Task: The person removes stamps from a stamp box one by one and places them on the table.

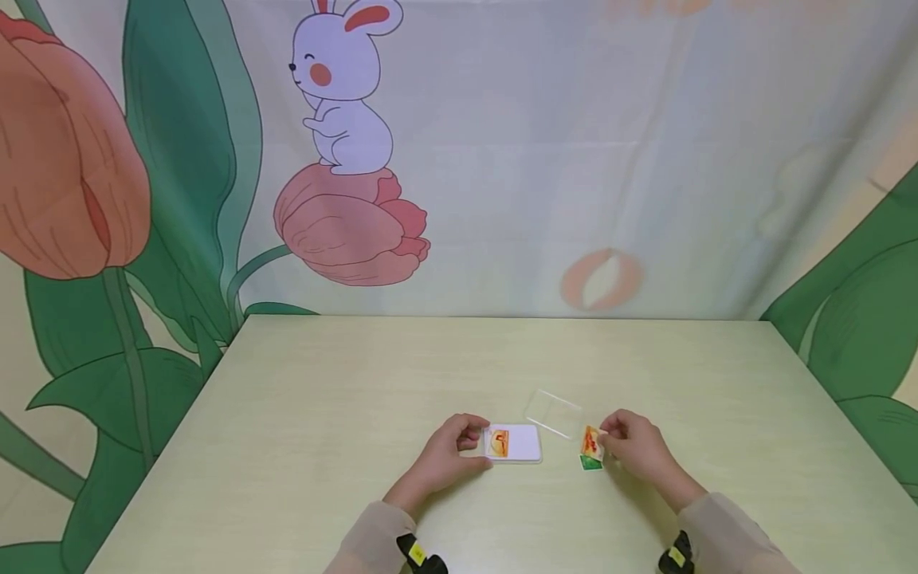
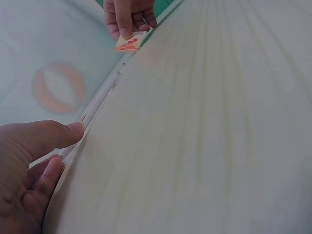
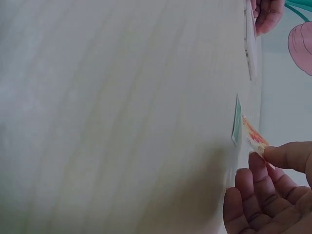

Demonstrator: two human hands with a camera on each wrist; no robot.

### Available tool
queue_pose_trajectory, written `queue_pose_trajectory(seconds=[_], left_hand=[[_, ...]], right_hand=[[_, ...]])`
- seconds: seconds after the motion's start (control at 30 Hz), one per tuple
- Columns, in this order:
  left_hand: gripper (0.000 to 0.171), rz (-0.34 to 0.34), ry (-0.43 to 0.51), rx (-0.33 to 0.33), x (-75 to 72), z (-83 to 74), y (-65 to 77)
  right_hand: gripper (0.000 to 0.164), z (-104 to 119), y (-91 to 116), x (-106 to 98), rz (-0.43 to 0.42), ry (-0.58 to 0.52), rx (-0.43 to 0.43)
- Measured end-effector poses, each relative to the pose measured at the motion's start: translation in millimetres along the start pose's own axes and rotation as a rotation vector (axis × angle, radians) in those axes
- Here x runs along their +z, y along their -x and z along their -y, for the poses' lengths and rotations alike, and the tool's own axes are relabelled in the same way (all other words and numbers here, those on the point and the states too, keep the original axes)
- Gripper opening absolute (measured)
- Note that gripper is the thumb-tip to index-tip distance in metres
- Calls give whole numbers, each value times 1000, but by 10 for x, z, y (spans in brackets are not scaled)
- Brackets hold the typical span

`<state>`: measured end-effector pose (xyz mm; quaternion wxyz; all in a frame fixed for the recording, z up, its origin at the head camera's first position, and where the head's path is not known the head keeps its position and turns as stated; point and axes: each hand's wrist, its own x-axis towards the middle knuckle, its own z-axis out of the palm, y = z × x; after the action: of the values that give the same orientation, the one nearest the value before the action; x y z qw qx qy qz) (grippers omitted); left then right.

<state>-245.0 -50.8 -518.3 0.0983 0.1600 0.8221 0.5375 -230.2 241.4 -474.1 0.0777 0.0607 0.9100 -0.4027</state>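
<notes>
My left hand (image 1: 452,450) holds a flat white rectangular case (image 1: 523,444) on the table, thumb at its near edge and fingers at its far edge. A small orange picture piece (image 1: 500,443) lies at the left end of the case. Farther right, my right hand (image 1: 638,446) pinches a small orange picture card (image 1: 591,441) between thumb and fingertips. In the right wrist view the card (image 3: 254,135) is tilted up, close beside a green piece (image 3: 237,122) lying on the table. The green piece (image 1: 591,462) shows partly under the card in the head view.
A clear, thin rectangular lid (image 1: 555,414) lies on the table behind and between the hands. The pale wooden table (image 1: 358,367) ends at the back against a printed cloth (image 1: 502,199) with a rabbit and tulips.
</notes>
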Motion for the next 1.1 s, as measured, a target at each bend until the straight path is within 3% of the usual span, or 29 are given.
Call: queue_pose_trajectory(seconds=[1.1], left_hand=[[46,-5,-27,-28,9,-37,27]], right_hand=[[15,-141,-95,56,-15,118,-25]])
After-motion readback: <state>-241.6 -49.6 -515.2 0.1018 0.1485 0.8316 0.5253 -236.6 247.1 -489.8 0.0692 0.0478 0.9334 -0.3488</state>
